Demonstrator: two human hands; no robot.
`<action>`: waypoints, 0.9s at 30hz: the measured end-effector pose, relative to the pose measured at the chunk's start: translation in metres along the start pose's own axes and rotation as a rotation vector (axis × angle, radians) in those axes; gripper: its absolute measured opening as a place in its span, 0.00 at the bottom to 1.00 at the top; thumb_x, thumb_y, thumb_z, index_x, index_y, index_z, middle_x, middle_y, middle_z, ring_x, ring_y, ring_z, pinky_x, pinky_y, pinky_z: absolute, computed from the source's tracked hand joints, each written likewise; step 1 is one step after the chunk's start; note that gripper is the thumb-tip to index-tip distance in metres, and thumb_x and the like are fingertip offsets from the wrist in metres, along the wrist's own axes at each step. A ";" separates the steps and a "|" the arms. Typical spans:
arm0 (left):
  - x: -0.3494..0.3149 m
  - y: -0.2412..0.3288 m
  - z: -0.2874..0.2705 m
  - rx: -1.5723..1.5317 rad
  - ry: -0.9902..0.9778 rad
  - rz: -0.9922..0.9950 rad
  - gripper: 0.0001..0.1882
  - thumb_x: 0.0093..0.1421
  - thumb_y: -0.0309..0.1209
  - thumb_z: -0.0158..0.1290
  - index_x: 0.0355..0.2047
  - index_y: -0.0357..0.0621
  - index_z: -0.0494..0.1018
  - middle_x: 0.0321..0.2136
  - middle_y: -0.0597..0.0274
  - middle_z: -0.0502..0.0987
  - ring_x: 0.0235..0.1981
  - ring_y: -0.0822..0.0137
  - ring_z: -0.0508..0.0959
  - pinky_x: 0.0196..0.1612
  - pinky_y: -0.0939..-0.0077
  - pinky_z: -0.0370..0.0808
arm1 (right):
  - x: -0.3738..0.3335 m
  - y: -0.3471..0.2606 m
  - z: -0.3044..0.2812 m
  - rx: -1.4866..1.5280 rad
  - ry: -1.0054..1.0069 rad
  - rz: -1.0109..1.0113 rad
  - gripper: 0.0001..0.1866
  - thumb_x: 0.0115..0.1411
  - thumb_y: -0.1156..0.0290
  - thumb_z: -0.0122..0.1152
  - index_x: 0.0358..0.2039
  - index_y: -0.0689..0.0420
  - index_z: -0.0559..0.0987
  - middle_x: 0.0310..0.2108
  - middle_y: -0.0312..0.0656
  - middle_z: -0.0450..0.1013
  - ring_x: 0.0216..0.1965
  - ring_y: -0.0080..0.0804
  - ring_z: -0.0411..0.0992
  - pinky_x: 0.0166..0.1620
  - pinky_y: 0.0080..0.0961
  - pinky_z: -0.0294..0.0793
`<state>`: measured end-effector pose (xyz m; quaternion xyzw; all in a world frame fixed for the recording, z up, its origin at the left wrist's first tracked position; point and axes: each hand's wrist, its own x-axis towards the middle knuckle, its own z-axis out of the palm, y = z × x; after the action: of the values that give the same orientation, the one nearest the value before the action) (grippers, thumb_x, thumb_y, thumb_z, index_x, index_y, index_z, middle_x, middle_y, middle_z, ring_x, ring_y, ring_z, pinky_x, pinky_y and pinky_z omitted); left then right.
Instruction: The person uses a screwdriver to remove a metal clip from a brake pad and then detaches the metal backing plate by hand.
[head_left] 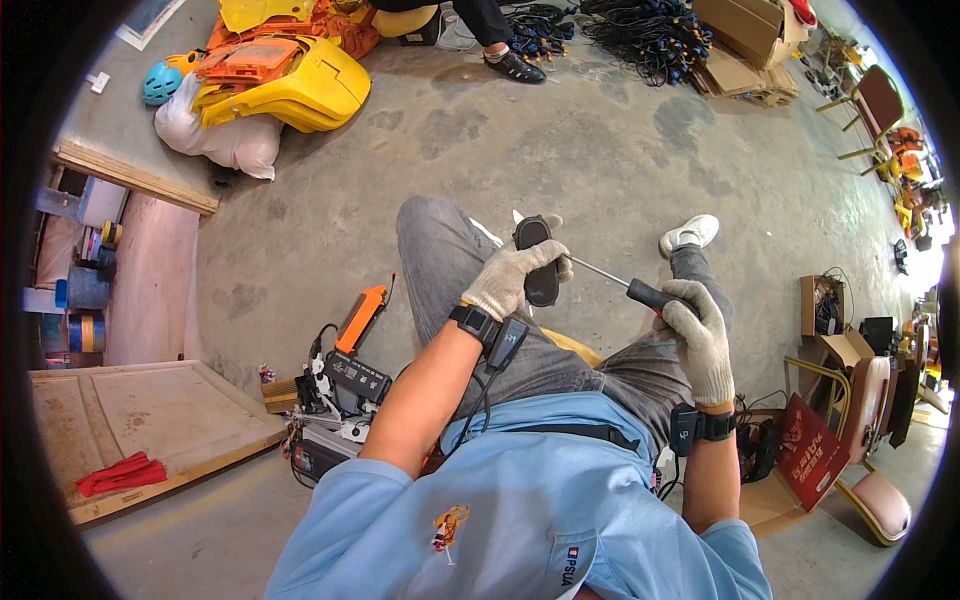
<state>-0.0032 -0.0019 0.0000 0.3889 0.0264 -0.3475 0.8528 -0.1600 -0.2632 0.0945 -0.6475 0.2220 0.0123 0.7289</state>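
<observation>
My gloved left hand (508,280) grips a long, rounded black part (540,285) above my lap, fingers wrapped round it. Its kind I cannot make out. In my gloved right hand (702,345) is a screwdriver (648,293) with a dark handle and a long metal shaft. The shaft points left toward the black part, and its tip is close to my left fingers; whether it touches the part I cannot tell. Both hands are over my bent legs in grey trousers (445,270).
Left of my legs lie an orange-and-black device (362,318) and a dark battery-like box (357,377). A wooden panel (190,400) carries a red cloth (122,474). Yellow plastic shells (300,90), cables (650,40) and cardboard (745,75) lie farther off; chairs (880,105) stand right.
</observation>
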 end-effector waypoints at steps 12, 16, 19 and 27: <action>0.000 0.001 -0.002 0.022 -0.015 -0.020 0.29 0.70 0.26 0.62 0.68 0.37 0.65 0.38 0.56 0.83 0.38 0.62 0.87 0.46 0.64 0.88 | -0.001 -0.002 0.001 -0.029 0.001 0.002 0.15 0.68 0.74 0.60 0.53 0.65 0.79 0.37 0.41 0.78 0.33 0.25 0.77 0.40 0.23 0.78; 0.002 0.000 0.001 -0.057 0.027 -0.021 0.29 0.71 0.28 0.62 0.68 0.37 0.65 0.39 0.55 0.84 0.38 0.62 0.87 0.46 0.64 0.88 | -0.001 -0.003 0.000 -0.006 -0.004 0.000 0.16 0.67 0.74 0.62 0.53 0.65 0.79 0.36 0.41 0.78 0.34 0.25 0.78 0.39 0.23 0.80; -0.003 0.005 0.004 -0.012 0.022 -0.054 0.27 0.70 0.25 0.61 0.67 0.37 0.66 0.40 0.53 0.83 0.38 0.61 0.86 0.46 0.64 0.87 | -0.002 -0.004 -0.001 -0.003 -0.003 0.027 0.15 0.68 0.74 0.62 0.53 0.65 0.79 0.35 0.42 0.78 0.33 0.25 0.78 0.37 0.23 0.79; 0.003 -0.006 -0.005 -0.009 0.004 0.001 0.27 0.71 0.27 0.60 0.66 0.37 0.65 0.40 0.52 0.84 0.38 0.60 0.87 0.46 0.61 0.88 | -0.003 0.003 -0.009 0.009 0.054 -0.015 0.15 0.71 0.70 0.59 0.54 0.64 0.80 0.34 0.40 0.78 0.32 0.23 0.77 0.36 0.21 0.77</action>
<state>-0.0036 -0.0033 -0.0080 0.3858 0.0294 -0.3462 0.8547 -0.1660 -0.2702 0.0918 -0.6459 0.2369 -0.0115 0.7257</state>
